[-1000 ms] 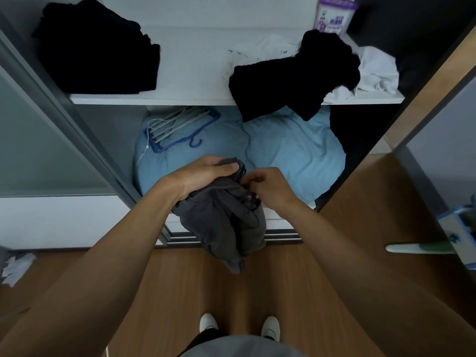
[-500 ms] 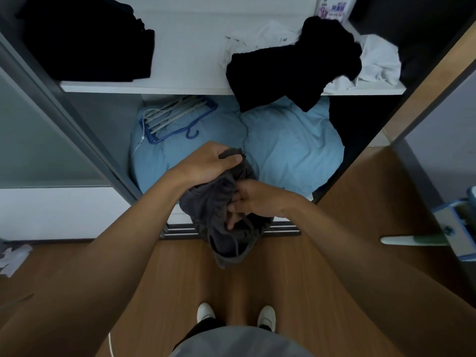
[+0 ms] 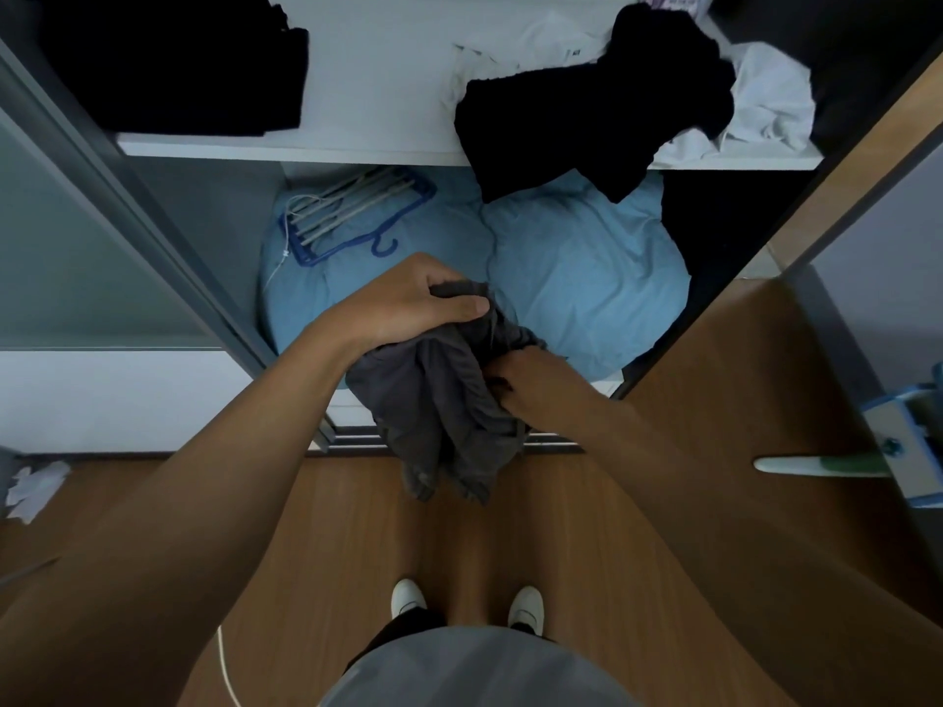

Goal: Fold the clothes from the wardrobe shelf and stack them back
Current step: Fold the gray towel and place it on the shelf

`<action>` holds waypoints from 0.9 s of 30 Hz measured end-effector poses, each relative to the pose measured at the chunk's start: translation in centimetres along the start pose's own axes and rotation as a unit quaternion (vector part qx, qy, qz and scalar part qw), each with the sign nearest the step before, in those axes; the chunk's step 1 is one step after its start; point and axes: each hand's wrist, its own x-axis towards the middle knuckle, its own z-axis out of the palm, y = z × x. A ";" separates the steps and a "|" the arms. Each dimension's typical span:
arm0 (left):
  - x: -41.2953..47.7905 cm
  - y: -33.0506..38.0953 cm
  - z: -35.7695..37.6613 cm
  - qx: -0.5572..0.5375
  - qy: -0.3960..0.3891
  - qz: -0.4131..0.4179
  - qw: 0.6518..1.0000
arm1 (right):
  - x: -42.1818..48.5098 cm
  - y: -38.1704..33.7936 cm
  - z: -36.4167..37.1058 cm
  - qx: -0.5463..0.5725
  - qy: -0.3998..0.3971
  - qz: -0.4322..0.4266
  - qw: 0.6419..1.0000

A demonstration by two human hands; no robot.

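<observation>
We see the crumpled dark grey cloth garment (image 3: 449,400) hanging above the wooden floor (image 3: 510,528), near the open wardrobe. The left hand (image 3: 408,303) grips its top edge, thumb curled over the fabric. The right hand (image 3: 530,385) seems to pinch a fold on the garment's right side, its fingertips buried in cloth. Far off, a black garment (image 3: 587,109) droops over the white shelf (image 3: 367,145).

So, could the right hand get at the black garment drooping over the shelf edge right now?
Probably not yet: the right hand grips the grey garment. The path up to the black garment looks free otherwise.
</observation>
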 end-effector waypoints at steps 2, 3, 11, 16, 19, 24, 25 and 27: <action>0.1 0.1 -0.1 -0.002 0.004 0.001 1.000 | -0.4 0.8 -1.0 -0.005 0.038 0.000 0.999; 0.1 0.1 -0.1 -0.004 0.006 0.002 1.000 | -0.6 1.2 -1.3 -0.005 0.057 0.007 0.998; 0.4 0.1 0.2 0.006 0.003 -0.002 1.000 | -1.2 4.2 -1.6 0.157 -0.061 0.059 0.984; 0.5 0.0 0.4 0.014 0.002 -0.005 1.000 | -1.4 3.9 0.1 0.291 -0.064 0.157 0.942; 0.7 -0.2 0.5 0.017 -0.006 -0.007 1.000 | -1.4 3.4 0.6 0.303 -0.080 0.198 0.929; 0.8 -0.7 0.6 0.015 -0.020 -0.004 1.000 | -1.3 2.9 0.5 0.280 -0.119 0.207 0.930; 0.7 -0.7 0.7 0.016 -0.027 -0.005 0.999 | -1.3 3.0 0.4 0.271 -0.117 0.205 0.933; 0.7 -0.8 0.7 0.018 -0.043 -0.002 0.999 | -1.0 2.9 -0.1 0.260 -0.085 0.206 0.940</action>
